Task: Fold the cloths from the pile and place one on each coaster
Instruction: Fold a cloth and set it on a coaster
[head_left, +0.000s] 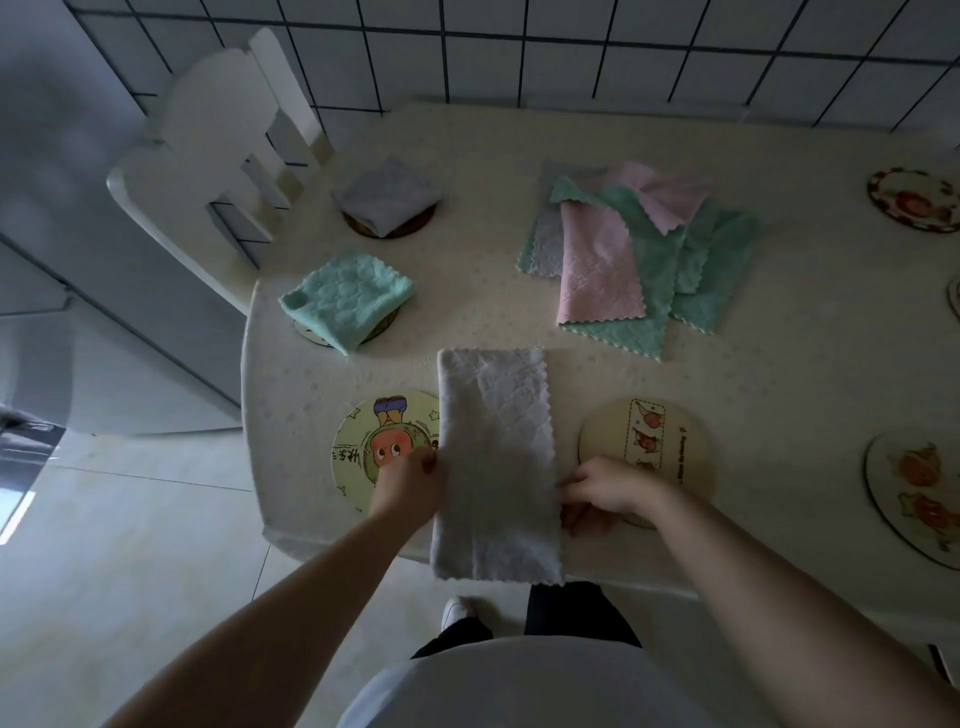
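Your table (753, 415) is wide, with bare cloth-covered room right of centre; its near edge runs just under your wrists. The unfolded pile (639, 254), scallop-edged green and pink, lies mid-table. The long quilted lilac cloth (496, 457) overhangs that near edge, between two round coasters (363, 447) (670, 431). Your left hand (410, 483) pinches its left side; your right hand (605, 488) curls onto its right side. Folded green (345, 299) and grey (387, 195) cloths top far-left coasters.
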